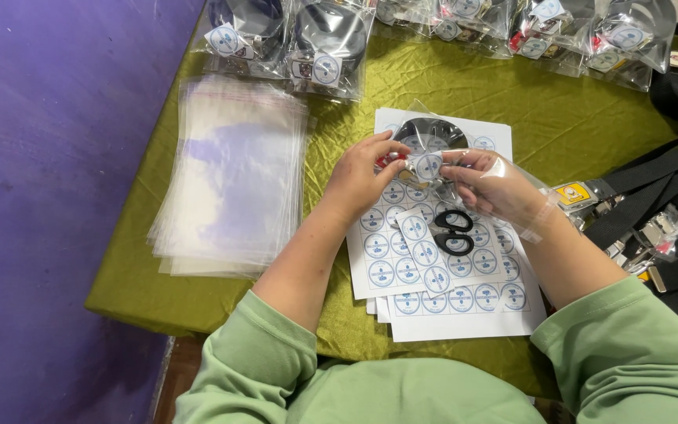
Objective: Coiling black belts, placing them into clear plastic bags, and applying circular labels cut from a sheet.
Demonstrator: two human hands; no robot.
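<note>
Both hands meet over the middle of the bench (pixel 559 118), which is draped in an olive-green cloth. The left hand (pixel 359 177) pinches a small round sticker (pixel 428 166) at its left side, its grip clenched on it with thumb and fingertips, while the right hand (pixel 492 184) holds the clear plastic bag (pixel 433 135) with a dark coiled item inside, fingers closed on the bag's lower edge just beside the sticker. The sticker sits against the bag's front. Under the hands lie sheets of round blue-and-white stickers (pixel 441 271), reaching towards the near edge, with black-handled scissors (pixel 454 232) resting on them. A stack of empty clear bags (pixel 233 184) lies by the left edge. Filled, stickered bags (pixel 327 43) line the far edge, and black straps with metal buckles (pixel 653 204) crowd the right edge.
</note>
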